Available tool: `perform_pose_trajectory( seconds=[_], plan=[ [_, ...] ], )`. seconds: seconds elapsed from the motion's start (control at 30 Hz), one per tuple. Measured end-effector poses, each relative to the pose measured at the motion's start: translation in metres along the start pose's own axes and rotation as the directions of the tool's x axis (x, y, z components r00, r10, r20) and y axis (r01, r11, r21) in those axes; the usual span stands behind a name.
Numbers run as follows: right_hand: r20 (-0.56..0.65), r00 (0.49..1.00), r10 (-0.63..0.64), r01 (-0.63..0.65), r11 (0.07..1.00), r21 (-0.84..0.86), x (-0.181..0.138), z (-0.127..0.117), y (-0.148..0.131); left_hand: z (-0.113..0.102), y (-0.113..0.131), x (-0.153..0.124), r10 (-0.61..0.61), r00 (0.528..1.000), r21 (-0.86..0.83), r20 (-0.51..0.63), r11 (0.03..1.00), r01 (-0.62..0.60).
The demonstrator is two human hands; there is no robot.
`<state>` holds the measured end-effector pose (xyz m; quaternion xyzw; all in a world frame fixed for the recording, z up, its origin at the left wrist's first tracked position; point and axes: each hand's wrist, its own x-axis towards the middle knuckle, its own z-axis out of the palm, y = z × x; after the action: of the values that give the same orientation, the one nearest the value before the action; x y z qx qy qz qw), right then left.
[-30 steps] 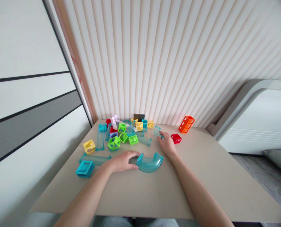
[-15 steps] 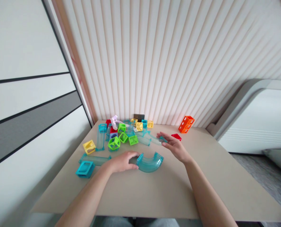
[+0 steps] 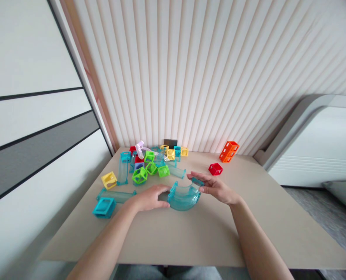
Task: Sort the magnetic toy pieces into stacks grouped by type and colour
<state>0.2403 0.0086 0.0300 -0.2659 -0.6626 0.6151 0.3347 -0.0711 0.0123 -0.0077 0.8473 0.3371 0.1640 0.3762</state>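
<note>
My left hand point(image 3: 152, 198) is closed, thumb and fingers either side of the left end of a curved translucent teal tube point(image 3: 183, 203) near the table's middle. My right hand point(image 3: 214, 188) pinches the right end of a second curved tube piece point(image 3: 187, 189). That piece lies over the first one, and the two outlines overlap; whether they touch I cannot tell. Left of my left hand are a straight teal tube point(image 3: 119, 196) and a blue square block point(image 3: 104, 207). A red cube point(image 3: 215, 168) sits just beyond my right hand.
Several green open cubes point(image 3: 140, 175), yellow cubes and teal tubes lie piled at the back left. A yellow cube point(image 3: 109, 180) stands near the left edge. An orange stack point(image 3: 229, 151) stands at the back right, before the ribbed wall point(image 3: 173, 77).
My right hand has drawn the second curved tube piece toward me, from beside the back pile to over the first curved tube. My left hand has stayed in place. The red cube now shows fully.
</note>
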Motion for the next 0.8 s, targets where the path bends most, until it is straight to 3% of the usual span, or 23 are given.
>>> perform_pose_trajectory(
  seconds=[0.23,0.53,0.8],
  plan=[
    [0.038,0.998,0.047,-0.048,0.999,0.022,-0.001,-0.002,0.004,-0.001,0.000,-0.003,-0.002,1.000,-0.057,-0.007,0.998,0.002],
    [0.027,0.999,0.034,-0.035,0.999,0.039,0.000,-0.001,0.006,-0.003,0.010,-0.001,0.149,0.958,-0.176,-0.244,0.965,-0.195],
    [0.044,0.999,0.029,-0.031,0.998,0.047,0.000,0.000,0.006,-0.003,0.015,-0.002,0.138,0.968,-0.142,-0.207,0.975,-0.170]
  ],
)
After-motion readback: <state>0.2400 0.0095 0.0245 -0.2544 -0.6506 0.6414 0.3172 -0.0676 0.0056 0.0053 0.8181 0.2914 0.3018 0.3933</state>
